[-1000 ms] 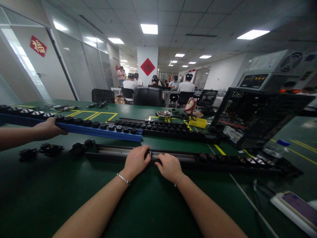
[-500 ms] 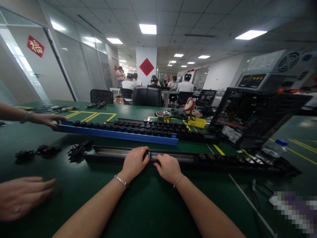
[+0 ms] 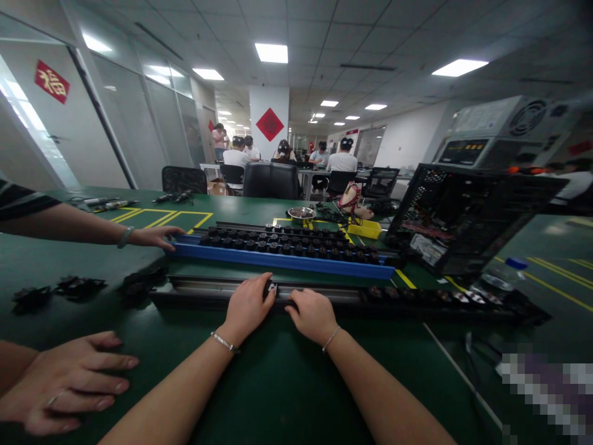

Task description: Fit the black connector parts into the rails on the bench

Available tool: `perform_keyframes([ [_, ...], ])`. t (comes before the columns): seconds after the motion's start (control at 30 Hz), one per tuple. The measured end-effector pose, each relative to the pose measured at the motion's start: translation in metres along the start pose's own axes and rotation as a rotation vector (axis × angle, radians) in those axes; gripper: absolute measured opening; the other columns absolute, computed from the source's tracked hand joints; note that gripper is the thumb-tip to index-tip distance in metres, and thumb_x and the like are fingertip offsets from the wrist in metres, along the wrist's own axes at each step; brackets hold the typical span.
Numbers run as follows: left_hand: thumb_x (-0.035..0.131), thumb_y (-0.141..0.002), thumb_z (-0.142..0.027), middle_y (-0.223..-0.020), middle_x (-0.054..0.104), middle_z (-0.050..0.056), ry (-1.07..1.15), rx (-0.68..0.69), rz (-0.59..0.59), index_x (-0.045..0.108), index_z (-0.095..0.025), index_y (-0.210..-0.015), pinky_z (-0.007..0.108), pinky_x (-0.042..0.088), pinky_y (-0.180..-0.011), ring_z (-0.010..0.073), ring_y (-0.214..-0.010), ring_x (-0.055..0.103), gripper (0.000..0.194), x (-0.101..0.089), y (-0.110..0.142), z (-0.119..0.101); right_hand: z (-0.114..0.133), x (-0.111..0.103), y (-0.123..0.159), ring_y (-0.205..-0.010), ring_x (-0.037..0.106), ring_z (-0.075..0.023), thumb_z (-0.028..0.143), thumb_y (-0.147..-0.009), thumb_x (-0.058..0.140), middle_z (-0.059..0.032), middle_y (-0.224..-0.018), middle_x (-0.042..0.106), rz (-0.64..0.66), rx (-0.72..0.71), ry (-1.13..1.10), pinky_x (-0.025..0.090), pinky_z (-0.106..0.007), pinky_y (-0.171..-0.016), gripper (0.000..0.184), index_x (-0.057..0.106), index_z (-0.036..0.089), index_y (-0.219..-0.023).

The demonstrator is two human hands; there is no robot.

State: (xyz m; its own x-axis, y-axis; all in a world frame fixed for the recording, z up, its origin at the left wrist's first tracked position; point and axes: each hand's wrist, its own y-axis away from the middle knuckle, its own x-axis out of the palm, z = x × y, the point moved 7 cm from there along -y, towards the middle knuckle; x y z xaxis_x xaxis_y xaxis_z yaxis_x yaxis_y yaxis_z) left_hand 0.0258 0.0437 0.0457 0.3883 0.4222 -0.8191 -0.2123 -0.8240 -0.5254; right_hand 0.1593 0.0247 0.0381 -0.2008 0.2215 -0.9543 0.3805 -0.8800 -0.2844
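A long black channel rail [image 3: 197, 290] lies across the green table in front of me. My left hand [image 3: 249, 307] is closed over its middle, fingers curled to the far side. Just to the right, my right hand [image 3: 313, 315] grips the same rail with thumb and bent fingers. Between my hands a small dark piece [image 3: 273, 287] sits in the channel; its kind is unclear. Black fan-like parts [image 3: 398, 296] fill the rail's right section. Behind it lies a blue rail [image 3: 287, 262] with rows of similar black parts, touched at its left end by a co-worker's hand [image 3: 160, 237].
A co-worker's other hand [image 3: 78, 377] is spread at the lower left. Loose black parts [image 3: 81, 287] lie left of my rail. An open computer case [image 3: 463, 216] stands at right, near a blue-capped bottle [image 3: 507, 272]. Farther back are a metal bowl [image 3: 301, 214] and a yellow tray [image 3: 365, 228].
The co-worker's hand has slid the blue rail to the right. Their other hand has moved farther into view with fingers spread. My hands stay on the black rail; the view has shifted slightly.
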Motion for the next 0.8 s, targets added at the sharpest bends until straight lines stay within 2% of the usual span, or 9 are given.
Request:
perform_keyframes([
  [0.8,0.043,-0.084,-0.034,-0.099,0.066,0.007,-0.026,-0.009,-0.036,0.055,-0.017,-0.106,0.035,0.044,-0.087,0.0209,-0.092,0.061,0.030,-0.0007,-0.0019,0.0092,-0.0004,0.0032,-0.0048,-0.083,0.055,-0.0175,0.033,-0.083,0.047,-0.0045,-0.086,0.063,0.004,0.020,-0.030,0.037,-0.026,-0.070,0.018,0.058,0.021,-0.090],
])
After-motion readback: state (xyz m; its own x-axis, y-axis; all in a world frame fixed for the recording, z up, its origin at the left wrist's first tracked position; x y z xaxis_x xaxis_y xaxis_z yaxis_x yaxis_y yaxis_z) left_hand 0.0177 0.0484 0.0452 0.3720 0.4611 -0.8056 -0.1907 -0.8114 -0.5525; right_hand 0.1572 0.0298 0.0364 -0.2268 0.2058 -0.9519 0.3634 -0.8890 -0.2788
